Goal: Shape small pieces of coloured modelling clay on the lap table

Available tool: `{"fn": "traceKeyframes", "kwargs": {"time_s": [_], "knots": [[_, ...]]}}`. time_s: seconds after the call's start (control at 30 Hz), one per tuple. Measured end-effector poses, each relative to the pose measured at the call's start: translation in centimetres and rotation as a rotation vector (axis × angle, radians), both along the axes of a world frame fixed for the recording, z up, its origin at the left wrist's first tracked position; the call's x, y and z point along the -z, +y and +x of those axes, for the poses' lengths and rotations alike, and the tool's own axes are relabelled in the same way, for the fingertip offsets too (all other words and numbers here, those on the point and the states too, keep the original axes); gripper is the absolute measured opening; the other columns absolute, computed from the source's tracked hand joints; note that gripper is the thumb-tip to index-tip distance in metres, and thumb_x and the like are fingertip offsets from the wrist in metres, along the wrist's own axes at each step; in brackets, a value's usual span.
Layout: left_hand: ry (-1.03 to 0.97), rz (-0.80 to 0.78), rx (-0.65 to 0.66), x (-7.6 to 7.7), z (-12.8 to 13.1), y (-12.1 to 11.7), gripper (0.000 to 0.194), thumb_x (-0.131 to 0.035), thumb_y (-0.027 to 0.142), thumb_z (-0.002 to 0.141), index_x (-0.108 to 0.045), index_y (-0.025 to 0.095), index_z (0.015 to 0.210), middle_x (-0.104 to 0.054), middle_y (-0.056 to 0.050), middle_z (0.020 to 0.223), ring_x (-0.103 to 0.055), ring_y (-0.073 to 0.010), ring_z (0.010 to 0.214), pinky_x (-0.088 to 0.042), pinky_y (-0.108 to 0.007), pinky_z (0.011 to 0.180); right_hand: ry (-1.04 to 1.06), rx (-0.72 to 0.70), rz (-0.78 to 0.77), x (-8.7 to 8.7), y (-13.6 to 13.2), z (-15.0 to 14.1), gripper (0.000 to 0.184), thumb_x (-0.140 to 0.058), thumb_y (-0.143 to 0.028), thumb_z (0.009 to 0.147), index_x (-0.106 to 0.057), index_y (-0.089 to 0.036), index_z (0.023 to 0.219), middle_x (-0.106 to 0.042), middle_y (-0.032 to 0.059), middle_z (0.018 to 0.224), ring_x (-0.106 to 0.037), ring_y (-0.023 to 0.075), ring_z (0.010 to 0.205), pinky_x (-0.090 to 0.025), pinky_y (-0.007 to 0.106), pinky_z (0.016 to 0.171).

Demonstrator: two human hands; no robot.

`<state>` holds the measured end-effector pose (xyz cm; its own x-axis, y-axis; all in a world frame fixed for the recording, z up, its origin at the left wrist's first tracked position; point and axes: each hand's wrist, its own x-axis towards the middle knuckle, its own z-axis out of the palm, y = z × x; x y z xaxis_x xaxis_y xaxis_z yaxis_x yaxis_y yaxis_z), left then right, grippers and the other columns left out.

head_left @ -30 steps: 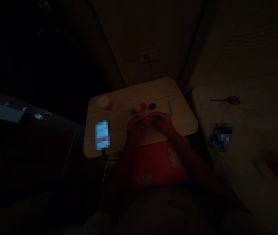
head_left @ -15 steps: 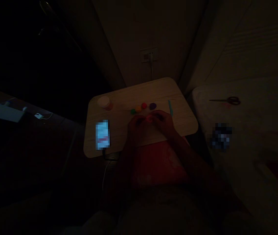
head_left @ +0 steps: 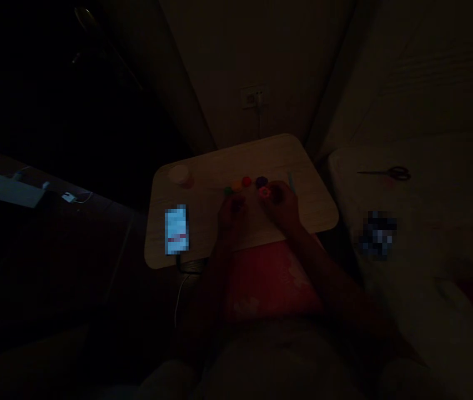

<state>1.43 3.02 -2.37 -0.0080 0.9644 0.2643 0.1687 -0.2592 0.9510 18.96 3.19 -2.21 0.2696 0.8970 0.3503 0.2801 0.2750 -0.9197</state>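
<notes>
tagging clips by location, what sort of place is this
Probably a dim bedroom at home: a small wooden lap table stands beside a bed, a wall socket sits behind it, and a lit phone and coloured clay balls lie on it.

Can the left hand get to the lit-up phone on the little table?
Probably yes. The left hand rests on the table just beside the phone, and only bare tabletop seems to lie between them, though the dim light hides detail.
</notes>
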Motion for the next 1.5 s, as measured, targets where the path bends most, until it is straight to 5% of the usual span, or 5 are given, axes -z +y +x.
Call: {"fn": "traceKeyframes", "kwargs": {"time_s": [0.2, 0.4, 0.97, 1.23, 1.5], "knots": [[-0.033, -0.01, -0.001, 0.2, 0.0, 0.1, 0.024, -0.074, 0.035, 0.081, -0.068, 0.021, 0.099, -0.071, -0.006, 0.101, -0.067, -0.0203, 0.094, -0.054, -0.034, 0.089, -0.473, 0.001, 0.077, -1.5, -0.7, 1.9, 0.027, -0.059, -0.039, 0.094, -0.067, -0.019, 0.111, -0.071, 0.014, 0.11, -0.061, 0.0293, 0.103, -0.047, 0.045, 0.094], [-0.025, 0.007, 0.007, 0.1, 0.0, 0.1, 0.022, -0.073, 0.035, 0.082, -0.067, 0.021, 0.097, -0.071, -0.005, 0.099, -0.067, -0.0191, 0.09, -0.054, -0.032, 0.085, -0.732, 0.053, 0.101, -1.7, -0.8, 2.9, 0.032, -0.065, -0.045, 0.09, -0.067, -0.019, 0.109, -0.07, 0.0126, 0.109, -0.055, 0.0325, 0.105, -0.041, 0.047, 0.092], [-0.188, 0.111, 0.058, -0.3, -0.3, -0.6, 0.031, -0.073, 0.042, 0.082, -0.067, 0.02, 0.104, -0.069, -0.005, 0.099, -0.065, -0.02, 0.089, -0.051, -0.032, 0.082, -0.396, 0.057, 0.374, -2.0, -0.3, -1.6, 0.031, -0.07, -0.047, 0.086, -0.059, -0.021, 0.1, -0.063, 0.0067, 0.089, -0.059, 0.0218, 0.082, -0.049, 0.038, 0.076], [-0.398, 0.009, 0.131, -1.3, -0.2, -0.7, 0.04, -0.079, 0.048, 0.075, -0.07, 0.02, 0.103, -0.073, -0.007, 0.1, -0.068, -0.0227, 0.093, -0.053, -0.035, 0.085, -0.367, -0.104, 0.369, -2.0, -0.3, -2.0, 0.03, -0.066, -0.04, 0.092, -0.066, -0.026, 0.119, -0.066, 0.0101, 0.111, -0.063, 0.0247, 0.105, -0.055, 0.04, 0.089], [-0.189, -0.016, -0.064, -1.8, 0.3, -0.6, 0.028, -0.075, 0.045, 0.081, -0.07, 0.018, 0.091, -0.074, -0.006, 0.095, -0.069, -0.0206, 0.092, -0.054, -0.033, 0.086, -0.29, -0.199, 0.313, -1.1, -0.8, -2.2, 0.038, -0.057, -0.033, 0.097, -0.057, -0.026, 0.135, -0.067, 0.0111, 0.125, -0.067, 0.0232, 0.106, -0.056, 0.041, 0.096]]}}
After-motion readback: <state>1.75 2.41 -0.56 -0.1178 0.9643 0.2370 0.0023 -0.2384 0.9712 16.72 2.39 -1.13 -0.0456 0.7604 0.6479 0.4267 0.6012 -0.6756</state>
